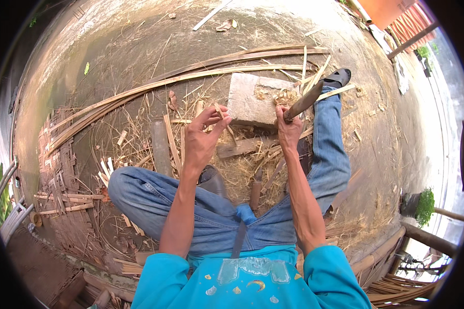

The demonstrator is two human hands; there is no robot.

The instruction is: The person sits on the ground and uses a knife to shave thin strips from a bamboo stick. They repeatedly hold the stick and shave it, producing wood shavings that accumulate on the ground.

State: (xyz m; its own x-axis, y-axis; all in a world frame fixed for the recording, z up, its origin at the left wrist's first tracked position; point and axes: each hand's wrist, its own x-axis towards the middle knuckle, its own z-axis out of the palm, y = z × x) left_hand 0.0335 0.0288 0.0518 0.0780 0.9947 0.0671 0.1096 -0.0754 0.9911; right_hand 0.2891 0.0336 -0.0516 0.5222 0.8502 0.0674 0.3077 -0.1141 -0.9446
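Note:
My left hand is closed, thumb and fingers pinching a short thin bamboo strip just left of a pale stone block. By the block's right side, my right hand is wrapped round a thick dark-brown tool that slants up to the right. Whether its visible length is blade or handle, I cannot tell. Curled shavings lie at the block's right part, beside the right fingers. A short flat piece of wood rests on the ground between my hands and my legs.
Long bamboo strips curve across the ground beyond the block. Shavings and offcuts litter the floor around my jeans-clad legs. A wooden-handled tool lies between them. A woven mat is at left, a potted plant at right.

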